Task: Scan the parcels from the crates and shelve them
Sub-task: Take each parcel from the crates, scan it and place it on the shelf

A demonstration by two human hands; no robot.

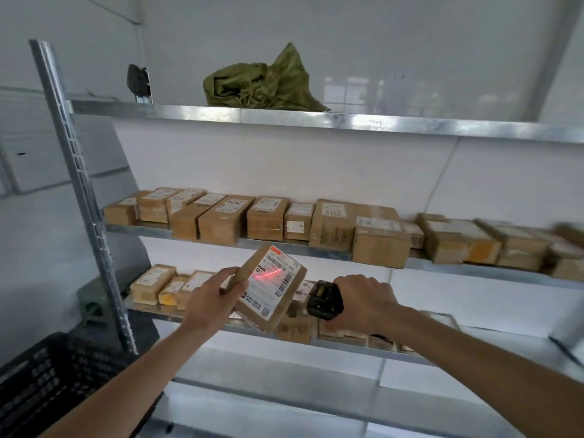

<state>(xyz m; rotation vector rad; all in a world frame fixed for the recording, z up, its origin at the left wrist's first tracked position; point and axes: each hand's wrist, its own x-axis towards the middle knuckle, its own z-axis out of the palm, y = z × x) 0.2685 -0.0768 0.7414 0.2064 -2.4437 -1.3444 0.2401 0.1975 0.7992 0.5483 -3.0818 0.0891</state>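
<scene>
Black crate [41, 387] at lower left, nearest camera, beside grey shelf upright [82, 197]. Left hand [215, 298] grips brown parcel [270, 287] by its left edge, tilted, label facing camera, held in front of lower shelf [442, 358]. Red scan line crosses label barcode. Right hand [363, 303] curled round black scanner [325, 300], just right of parcel. Rows of brown boxes [316, 226] on middle and lower shelves. Green sack [262, 83] on top shelf.

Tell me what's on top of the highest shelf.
A crumpled green sack lies on the top shelf, with a dark object at its left end. Anything farther back is hidden by the shelf's edge.
</scene>
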